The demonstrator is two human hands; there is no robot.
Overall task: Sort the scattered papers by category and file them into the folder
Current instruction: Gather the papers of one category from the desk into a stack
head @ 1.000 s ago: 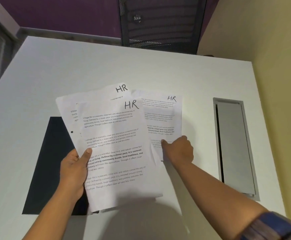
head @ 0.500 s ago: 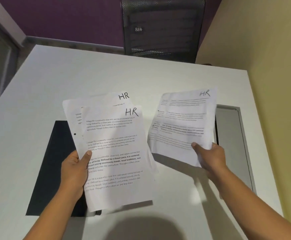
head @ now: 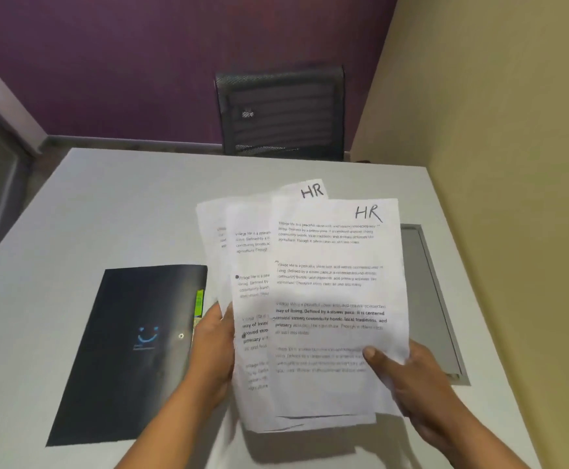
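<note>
Three printed sheets marked "HR" are fanned together in front of me above the white table (head: 114,211). The front HR sheet (head: 334,292) overlaps the two sheets behind it (head: 251,299). My left hand (head: 213,346) grips the stack at its left edge. My right hand (head: 408,377) pinches the front sheet's lower right corner, thumb on top. A closed dark folder (head: 130,350) with a blue smile logo lies flat on the table to the left, with green and yellow tabs (head: 199,306) showing at its right edge.
A grey metal cable hatch (head: 428,299) is set into the table at the right. A black mesh chair (head: 281,111) stands behind the table's far edge. A yellow wall runs along the right, a purple wall at the back.
My right hand lifted the third HR sheet off the table, carried it right, then brought it left onto the front of the stack in my left hand. The whole folder is now visible.
</note>
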